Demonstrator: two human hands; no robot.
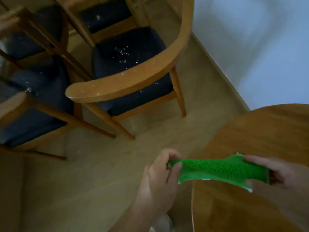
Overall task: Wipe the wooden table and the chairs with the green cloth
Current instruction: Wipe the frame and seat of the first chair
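Green cloth (215, 171), one piece, hangs stretched in the air between two hands. The left hand (158, 178) pinches its left end, fingers (173, 158) curled tight over the fabric; the right hand (274, 171) grips the right end, thumb on top and fingers closed beneath. A small white tag shows at the cloth's lower edge.

The cloth's right half is over the round wooden tabletop (260, 131), whose curved rim runs just below and right of the left fingers; its left half hangs past that rim over the floor (83, 173). The tabletop is bare where it shows.

Four chairs (132, 72) stand up and left of the fingers, well apart from the cloth, crowded together with frames overlapping. Each has a pale wooden frame and a dark seat. The nearest one's curved backrest faces the hands, and white specks dot its seat (128, 52) and rail. Specks also show on the seats of the far chair and the left one.

Between the left fingers and the nearest chair legs lies an open stretch of floor. A wall (259, 47) with a pale skirting runs behind the tabletop, right of the chairs.
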